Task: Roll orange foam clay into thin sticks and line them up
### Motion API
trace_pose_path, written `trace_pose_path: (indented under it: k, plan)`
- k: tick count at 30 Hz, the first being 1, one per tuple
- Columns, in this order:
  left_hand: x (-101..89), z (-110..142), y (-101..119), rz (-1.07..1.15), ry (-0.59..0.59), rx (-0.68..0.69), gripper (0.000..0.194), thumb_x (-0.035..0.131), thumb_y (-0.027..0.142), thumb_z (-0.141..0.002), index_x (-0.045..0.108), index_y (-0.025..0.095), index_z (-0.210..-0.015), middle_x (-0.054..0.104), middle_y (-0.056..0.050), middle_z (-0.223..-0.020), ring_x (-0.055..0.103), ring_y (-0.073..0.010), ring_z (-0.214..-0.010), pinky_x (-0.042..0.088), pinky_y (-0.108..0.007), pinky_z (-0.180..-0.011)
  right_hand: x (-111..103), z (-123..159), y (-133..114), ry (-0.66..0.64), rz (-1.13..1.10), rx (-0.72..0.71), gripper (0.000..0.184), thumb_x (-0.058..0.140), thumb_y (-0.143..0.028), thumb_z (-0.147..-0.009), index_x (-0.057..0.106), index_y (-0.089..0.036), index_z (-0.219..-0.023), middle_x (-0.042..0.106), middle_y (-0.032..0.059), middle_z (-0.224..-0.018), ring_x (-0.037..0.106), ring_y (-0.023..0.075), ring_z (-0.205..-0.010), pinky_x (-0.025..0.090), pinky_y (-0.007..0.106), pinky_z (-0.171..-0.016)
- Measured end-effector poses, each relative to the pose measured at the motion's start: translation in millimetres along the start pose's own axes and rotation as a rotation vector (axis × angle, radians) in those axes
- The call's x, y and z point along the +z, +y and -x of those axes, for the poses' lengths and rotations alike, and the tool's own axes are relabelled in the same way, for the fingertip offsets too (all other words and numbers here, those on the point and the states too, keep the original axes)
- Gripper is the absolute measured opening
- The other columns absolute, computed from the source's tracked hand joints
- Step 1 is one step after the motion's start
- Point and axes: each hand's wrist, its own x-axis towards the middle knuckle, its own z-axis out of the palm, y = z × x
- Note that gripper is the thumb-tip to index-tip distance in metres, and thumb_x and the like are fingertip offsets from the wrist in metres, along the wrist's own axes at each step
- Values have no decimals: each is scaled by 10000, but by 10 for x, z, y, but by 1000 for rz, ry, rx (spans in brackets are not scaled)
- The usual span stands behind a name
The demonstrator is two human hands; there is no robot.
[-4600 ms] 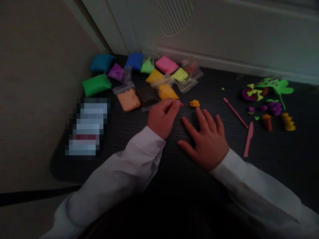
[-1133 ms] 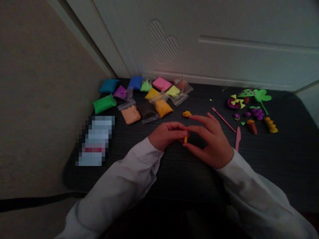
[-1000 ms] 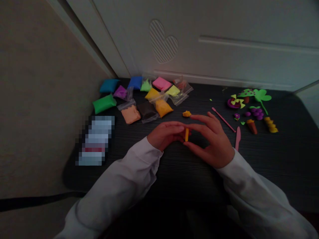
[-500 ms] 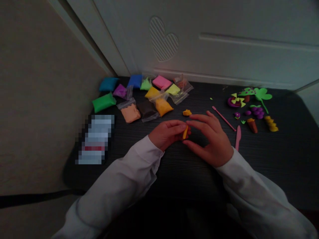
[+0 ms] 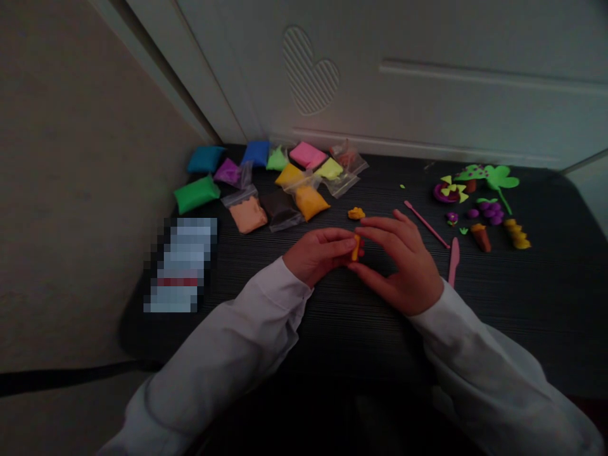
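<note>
Where hands curl, orange strip — between them

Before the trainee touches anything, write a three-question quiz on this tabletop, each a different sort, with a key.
1. Which hand's thumb lies over the orange clay strip?
2. True or false: the pink plastic knife lies among the clay bags.
3. Which bag is nearest the orange clay lump: A) teal, B) orange, C) green?

Key:
1. The left hand.
2. False; it lies near the right sleeve.
3. B, the orange bag.
</note>
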Motion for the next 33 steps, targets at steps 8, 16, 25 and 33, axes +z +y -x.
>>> trace_pose_path:
  k: [8,16,25,33]
  plan:
    - [-2,-8,-12,9,-5,12,126,665,188,-657,653,116,-760,631,-11,-699,581,-81,-670,424,-203,-623,24,6,22,30,21,-21,361,584,-321,-730,517,-189,-1059,586,81,-1089,521,200,-1043,273,452,-1009]
    - [-2,-9,-13,4,-6,13,120,662,183,-660,650,115,-758,630,-9,-686,579,-78,-655,419,-206,-622,30,2,18,27,22,-17,339,586,-318,-728,527,-189,-1036,586,79,-1091,522,198,-1041,274,452,-1008]
    - [5,-13,-14,6,-8,19,125,663,183,-658,650,116,-762,624,-8,-692,575,-76,-658,417,-201,-614,39,-1,12,21,29,-12,360,585,-323,-730,526,-170,-1050,583,86,-1092,516,195,-1048,278,442,-1012]
    - [-30,-2,-3,-6,-42,-53,192,669,207,-649,648,126,-822,650,-26,-773,578,-83,-685,414,-221,-664,15,6,28,34,25,-4,389,590,-317,-724,520,-162,-1073,577,94,-1105,510,200,-1058,289,442,-1010]
